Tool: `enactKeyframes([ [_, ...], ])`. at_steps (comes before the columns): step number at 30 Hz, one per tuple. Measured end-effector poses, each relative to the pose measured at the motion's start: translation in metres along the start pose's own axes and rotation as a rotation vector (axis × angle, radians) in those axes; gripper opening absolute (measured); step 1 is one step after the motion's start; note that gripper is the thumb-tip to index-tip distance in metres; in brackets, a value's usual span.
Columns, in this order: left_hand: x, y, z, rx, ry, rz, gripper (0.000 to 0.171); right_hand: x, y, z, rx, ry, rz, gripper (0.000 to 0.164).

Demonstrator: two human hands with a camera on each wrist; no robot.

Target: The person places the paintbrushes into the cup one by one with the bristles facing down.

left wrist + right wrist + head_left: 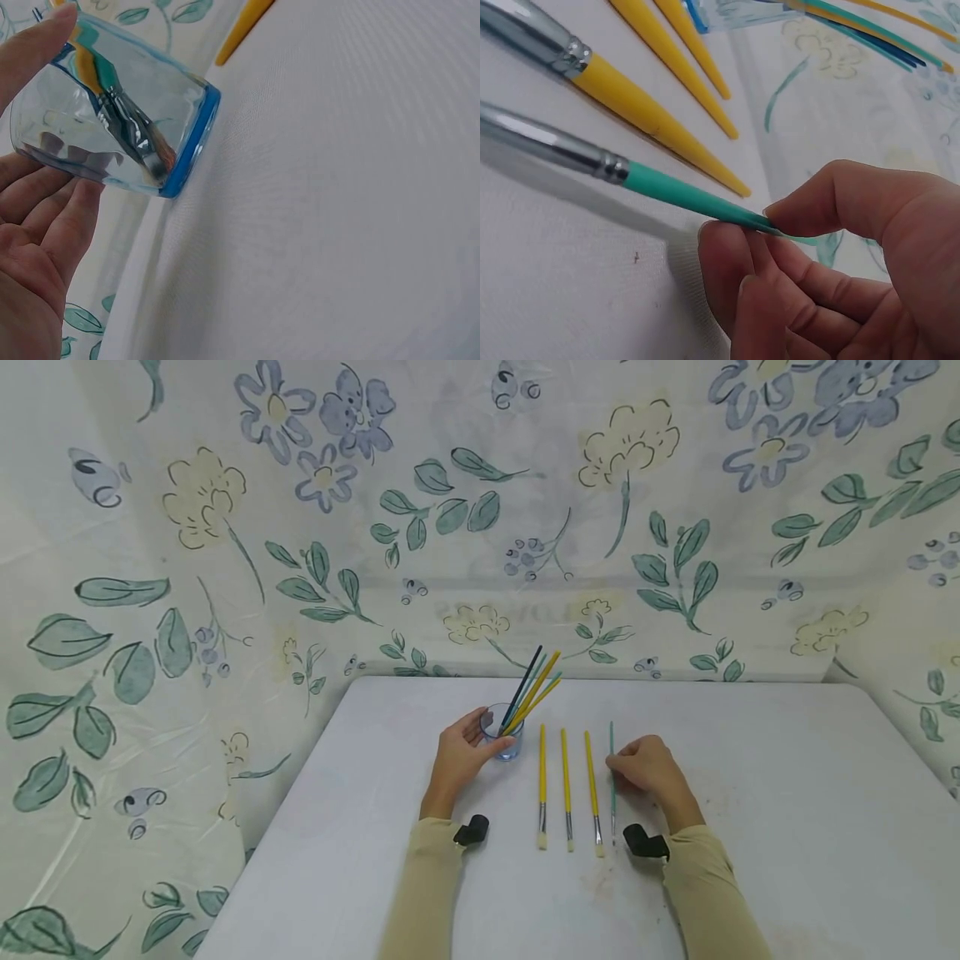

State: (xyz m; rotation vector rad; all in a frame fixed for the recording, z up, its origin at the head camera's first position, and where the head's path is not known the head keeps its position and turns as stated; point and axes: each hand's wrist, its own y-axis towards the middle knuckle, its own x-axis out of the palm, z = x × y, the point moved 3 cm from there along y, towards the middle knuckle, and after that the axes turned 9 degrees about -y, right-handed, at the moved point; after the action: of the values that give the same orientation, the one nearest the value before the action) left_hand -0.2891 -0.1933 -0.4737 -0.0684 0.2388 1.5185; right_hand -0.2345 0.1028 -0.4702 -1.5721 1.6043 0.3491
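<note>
My left hand (459, 762) holds a clear glass (509, 753) near the far side of the table, thumb on one side and fingers round the other. Several paintbrushes (542, 683) with yellow, teal and dark handles lean in it. Through the glass wall in the left wrist view, their metal ferrules (129, 129) and bristles point at the blue-tinted base. Between thumb and fingertips, my right hand (654, 774) pinches the handle of a teal paintbrush (681, 192), whose bristle end points toward me. Left of it lie three yellow paintbrushes (566, 772) in a row, bristles also toward me.
The white table (795, 793) ends at the back against a floral-patterned cloth (480, 585), which also hangs at the left and right. Small dark camera mounts (472, 832) sit on both wrists. Faint brownish marks show on the tabletop near the right forearm.
</note>
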Motion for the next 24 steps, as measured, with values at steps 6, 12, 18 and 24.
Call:
enactKeyframes([
  [6, 0.0004, 0.0007, -0.0007, -0.001, 0.026, 0.008, 0.086, -0.0033, -0.0004, -0.0023, -0.001, 0.055, 0.0, 0.029],
  [12, 0.0001, 0.0001, -0.0003, 0.001, 0.023, 0.009, 0.088, -0.0054, 0.0001, -0.0037, -0.03, 0.09, -0.001, 0.03],
  [18, 0.0003, -0.0001, -0.0001, -0.007, 0.019, 0.006, 0.088, -0.0092, -0.0024, -0.0065, -0.038, 0.151, 0.007, 0.032],
  [24, 0.0004, -0.0004, 0.0003, 0.001, 0.014, 0.002, 0.087, -0.0087, -0.0023, -0.0068, -0.035, 0.263, -0.011, 0.033],
])
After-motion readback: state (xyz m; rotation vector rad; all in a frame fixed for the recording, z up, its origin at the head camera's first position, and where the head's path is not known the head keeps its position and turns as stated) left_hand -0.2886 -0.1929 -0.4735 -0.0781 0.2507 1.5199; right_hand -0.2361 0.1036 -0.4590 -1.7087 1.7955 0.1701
